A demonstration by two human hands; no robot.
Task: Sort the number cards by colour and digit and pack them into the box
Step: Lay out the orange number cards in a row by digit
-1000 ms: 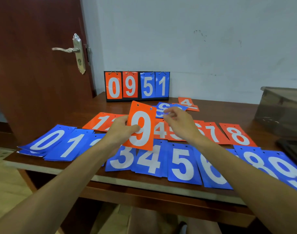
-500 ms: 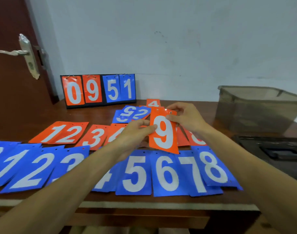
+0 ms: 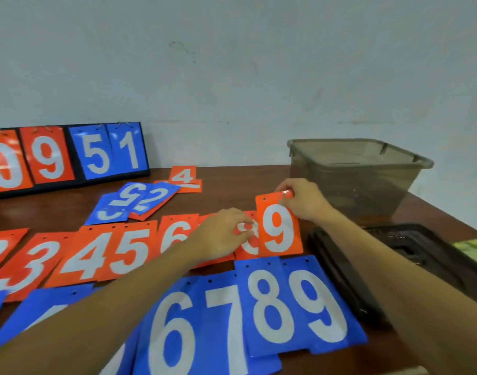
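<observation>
An orange 9 card (image 3: 279,228) lies at the right end of the orange row (image 3: 102,255), its top edge pinched by my right hand (image 3: 302,198). My left hand (image 3: 221,234) rests with curled fingers on the orange cards just left of it, touching the orange 8 (image 3: 249,239). In front runs a blue row, with 6, 7, 8 and 9 (image 3: 316,307) visible. A translucent grey box (image 3: 359,174) stands open at the back right.
A small scoreboard (image 3: 66,155) reading 0951 leans on the wall at the back left. Loose blue cards (image 3: 140,201) and an orange 4 (image 3: 183,175) lie behind the rows. A dark lid (image 3: 410,255) lies right of the cards, near the table's right edge.
The orange 9 card has moved right and down to the end of the orange row. My left hand let go of it and now rests on the neighbouring cards. The view panned right.
</observation>
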